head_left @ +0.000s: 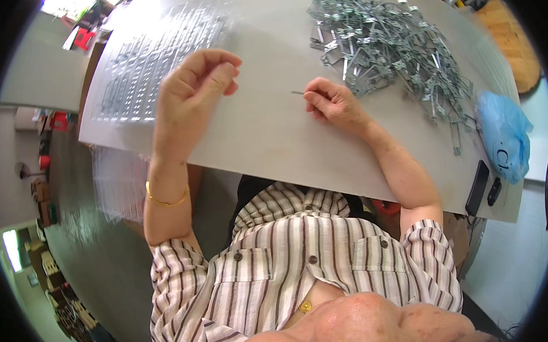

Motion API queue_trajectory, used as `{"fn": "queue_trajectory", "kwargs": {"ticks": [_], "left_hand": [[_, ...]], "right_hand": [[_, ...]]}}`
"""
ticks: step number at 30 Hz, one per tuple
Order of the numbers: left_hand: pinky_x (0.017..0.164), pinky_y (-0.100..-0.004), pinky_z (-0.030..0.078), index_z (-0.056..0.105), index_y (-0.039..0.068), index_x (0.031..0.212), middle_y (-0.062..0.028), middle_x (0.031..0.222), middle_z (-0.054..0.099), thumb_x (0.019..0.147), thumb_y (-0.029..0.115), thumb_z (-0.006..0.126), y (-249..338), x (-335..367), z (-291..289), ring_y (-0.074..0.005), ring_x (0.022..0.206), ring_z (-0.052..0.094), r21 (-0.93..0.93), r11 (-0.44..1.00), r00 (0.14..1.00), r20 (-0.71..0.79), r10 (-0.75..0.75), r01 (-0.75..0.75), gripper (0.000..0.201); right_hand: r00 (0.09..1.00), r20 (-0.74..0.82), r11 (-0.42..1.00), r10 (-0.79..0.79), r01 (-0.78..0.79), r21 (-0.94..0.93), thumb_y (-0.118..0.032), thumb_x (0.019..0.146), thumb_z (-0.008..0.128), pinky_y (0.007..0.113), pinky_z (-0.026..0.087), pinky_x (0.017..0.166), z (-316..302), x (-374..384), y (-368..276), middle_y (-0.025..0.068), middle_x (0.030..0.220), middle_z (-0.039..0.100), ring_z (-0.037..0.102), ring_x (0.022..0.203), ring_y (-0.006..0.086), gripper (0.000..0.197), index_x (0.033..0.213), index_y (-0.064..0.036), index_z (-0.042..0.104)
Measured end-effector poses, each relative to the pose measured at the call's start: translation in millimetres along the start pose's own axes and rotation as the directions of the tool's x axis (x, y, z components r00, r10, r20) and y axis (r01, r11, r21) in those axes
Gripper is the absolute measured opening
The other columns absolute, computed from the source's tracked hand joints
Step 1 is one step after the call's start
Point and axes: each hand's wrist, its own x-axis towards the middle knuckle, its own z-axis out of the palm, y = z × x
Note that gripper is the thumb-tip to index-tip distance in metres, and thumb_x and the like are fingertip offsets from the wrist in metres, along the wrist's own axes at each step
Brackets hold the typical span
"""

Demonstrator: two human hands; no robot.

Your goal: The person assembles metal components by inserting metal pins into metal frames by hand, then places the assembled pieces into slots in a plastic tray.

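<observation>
My right hand (333,104) is closed in a pinch on a thin metal piece (296,92); only its narrow dark end sticks out to the left of the fingertips. It is held over the table just in front of a heap of small grey metal brackets (383,44). My left hand (198,82) is raised at the left, its fingers curled in against the thumb. Whatever it may hold is hidden. Beyond and beside that hand lies a clear plastic tray (134,82) with rows of metal parts in its slots.
The pale table (263,149) ends just before my body. At its right edge are a blue plastic bag (503,137), a black phone (477,188) and a small dark object (494,191). Stacked clear trays (119,179) stand below the left edge. A round wooden stool (512,44) is at the far right.
</observation>
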Motion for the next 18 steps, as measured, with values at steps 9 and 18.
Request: {"fn": "queue_trajectory", "kwargs": {"ticks": [9, 18], "left_hand": [[0.067, -0.0225, 0.047, 0.069, -0.002, 0.103, 0.0009, 0.078, 0.062, 0.095, 0.013, 0.064, -72.0, 58.0, 83.1, -0.0051, 0.075, 0.056, 0.244, 0.964, 0.979, 0.142, -0.143, 0.105, 0.018], [0.075, -0.0341, 0.053, 0.070, -0.003, 0.099, -0.0121, 0.087, 0.070, 0.089, 0.021, 0.067, -141.6, 146.2, 119.5, -0.0200, 0.080, 0.065, 0.375, 0.922, 0.987, 0.078, -0.138, 0.100, 0.026]], "right_hand": [[0.980, 0.122, 0.954, -0.158, 0.183, -0.238, -0.015, 0.096, 0.065, 0.028, 0.049, 0.065, -1.4, -7.7, -11.1, 0.0039, 0.081, 0.066, 0.061, 0.072, 0.0119, 0.009, 0.097, -0.0058, 0.066], [0.956, 0.217, 0.944, -0.195, 0.243, -0.223, -0.014, 0.092, 0.068, 0.032, 0.050, 0.067, -3.7, -10.8, -14.2, 0.0087, 0.083, 0.067, 0.063, 0.073, 0.0194, 0.009, 0.095, -0.0065, 0.066]]}}
